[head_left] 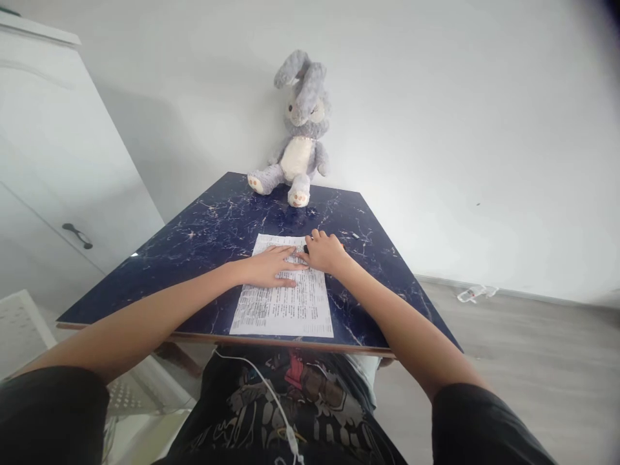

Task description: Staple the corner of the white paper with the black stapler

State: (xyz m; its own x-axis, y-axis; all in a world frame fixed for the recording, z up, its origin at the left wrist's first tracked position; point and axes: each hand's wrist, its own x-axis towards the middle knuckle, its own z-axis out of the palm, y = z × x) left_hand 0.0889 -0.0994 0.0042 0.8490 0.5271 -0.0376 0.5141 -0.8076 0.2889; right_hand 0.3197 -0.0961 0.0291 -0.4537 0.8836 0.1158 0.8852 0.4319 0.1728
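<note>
A sheet of printed paper (pixel 285 313) lies on the dark blue marbled table (pixel 194 226), its near edge close to the table's front edge. My left hand (pixel 268 266) rests flat on the upper part of the sheet, fingers spread and pointing right. Beside its fingertips, my right hand (pixel 325 250) is closed over the sheet's upper right. A bit of a small black object (pixel 306 248) shows at the fingers of the right hand; most of it is hidden, so its kind cannot be told.
A grey plush rabbit (pixel 298 155) sits at the table's far end against the wall. A tiny pale item (pixel 355 236) lies right of the sheet. A white cabinet (pixel 62 148) stands left, a white chair (pixel 29 336) nearer. A clear plastic item (pixel 472 294) lies on the floor.
</note>
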